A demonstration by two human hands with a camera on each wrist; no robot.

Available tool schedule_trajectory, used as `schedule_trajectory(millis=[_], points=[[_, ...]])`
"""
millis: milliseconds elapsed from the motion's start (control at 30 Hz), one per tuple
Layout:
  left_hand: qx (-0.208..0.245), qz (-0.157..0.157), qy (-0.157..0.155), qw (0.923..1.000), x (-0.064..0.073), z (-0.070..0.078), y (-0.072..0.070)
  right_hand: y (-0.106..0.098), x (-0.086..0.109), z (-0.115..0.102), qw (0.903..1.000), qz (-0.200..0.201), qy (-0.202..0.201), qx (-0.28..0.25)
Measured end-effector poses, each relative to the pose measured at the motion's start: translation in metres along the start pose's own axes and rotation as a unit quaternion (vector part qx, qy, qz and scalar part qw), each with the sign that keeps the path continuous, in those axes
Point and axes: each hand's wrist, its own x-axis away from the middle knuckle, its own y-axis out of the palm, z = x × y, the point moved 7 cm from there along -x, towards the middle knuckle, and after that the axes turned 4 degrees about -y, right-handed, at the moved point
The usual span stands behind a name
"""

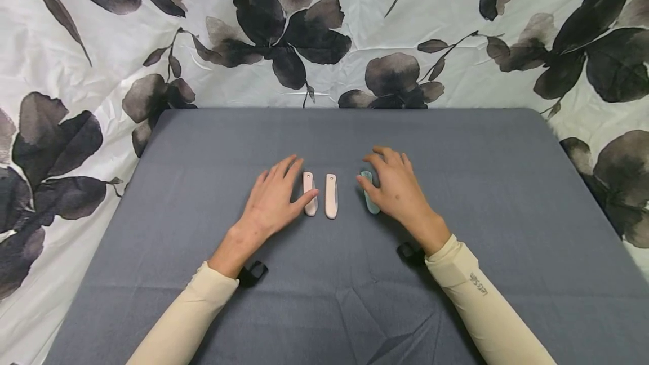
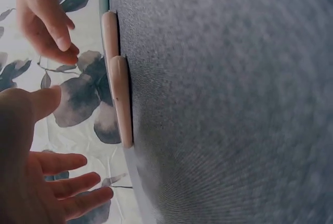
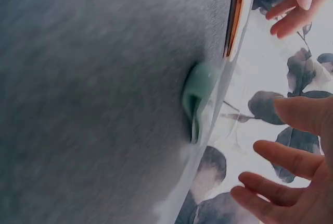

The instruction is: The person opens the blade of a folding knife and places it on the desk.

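Note:
Two pale pink folding knives lie side by side on the cloth in the head view, the left pink knife (image 1: 308,183) and the middle pink knife (image 1: 331,197). A green folding knife (image 1: 372,206) lies to their right, partly hidden by a thumb. All look folded. My left hand (image 1: 271,199) has its fingers spread, its thumb over the left pink knife (image 2: 121,101); the left wrist view shows a gap between them. My right hand (image 1: 399,190), fingers loosely bent, hovers above and beside the green knife (image 3: 202,86), apart from it in the right wrist view. Neither hand holds anything.
A grey cloth (image 1: 203,145) covers the table, creased near the front (image 1: 385,320). Behind and at both sides hangs a white sheet (image 1: 228,89) with dark flowers. Black wrist cameras sit under the left wrist (image 1: 253,274) and right wrist (image 1: 409,253).

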Motion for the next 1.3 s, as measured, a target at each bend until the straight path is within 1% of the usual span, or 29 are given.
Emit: schedule_trajectory(millis=[167, 433, 767, 1033, 1300], points=[[0.025, 0.005, -0.001, 0.9997, 0.003, 0.001, -0.003, 0.002, -0.004, -0.011, 0.9996, 0.004, -0.025, -0.015], [0.043, -0.007, -0.019, 0.9988, 0.01, 0.0, -0.002, 0.013, -0.01, -0.022, 0.9989, -0.03, -0.03, -0.022], [0.031, -0.001, -0.024, 0.9992, 0.016, 0.001, 0.001, 0.022, -0.017, -0.034, 0.998, -0.045, -0.041, -0.014], [0.032, -0.015, -0.037, 0.9987, 0.02, 0.002, 0.007, 0.031, -0.022, -0.041, 0.9964, -0.077, -0.036, -0.004], [0.027, -0.021, -0.039, 0.9986, 0.022, 0.004, 0.009, 0.037, -0.023, -0.048, 0.9953, -0.082, -0.051, -0.004]])
